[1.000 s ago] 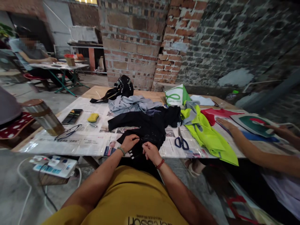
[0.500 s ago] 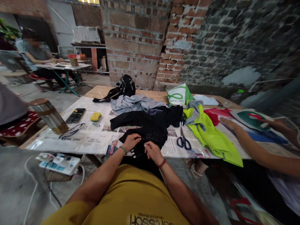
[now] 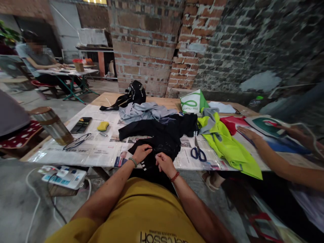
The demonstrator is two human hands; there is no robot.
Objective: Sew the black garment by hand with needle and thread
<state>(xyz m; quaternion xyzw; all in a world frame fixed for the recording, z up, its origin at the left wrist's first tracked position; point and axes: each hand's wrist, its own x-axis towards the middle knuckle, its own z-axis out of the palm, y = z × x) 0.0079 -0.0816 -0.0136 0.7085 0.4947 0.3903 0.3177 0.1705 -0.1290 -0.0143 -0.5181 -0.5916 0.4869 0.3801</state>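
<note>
A black garment (image 3: 165,130) with white stripes at its cuffs lies bunched in front of me, reaching the table's near edge. My left hand (image 3: 141,154) pinches the garment's fabric between thumb and finger. Close beside it, my right hand (image 3: 165,163) is closed in a pinch over the same cloth; what sits between its fingertips is too small to make out. Thin pale thread-like lines show on the dark fabric near my fingers. To the right of the garment lie dark-handled scissors (image 3: 198,153), blades pointing away from me.
Newspaper under clear plastic covers the table (image 3: 86,157). Around lie a flask (image 3: 52,126), phone (image 3: 81,125), glasses (image 3: 77,141), yellow sponge (image 3: 103,126), grey cloth (image 3: 145,111) and neon-yellow garment (image 3: 225,145). At right, a co-worker's hands work an iron (image 3: 265,124). A power strip (image 3: 64,177) hangs low left.
The co-worker's iron has slid slightly left and away from me. My two hands and the black garment look almost unchanged.
</note>
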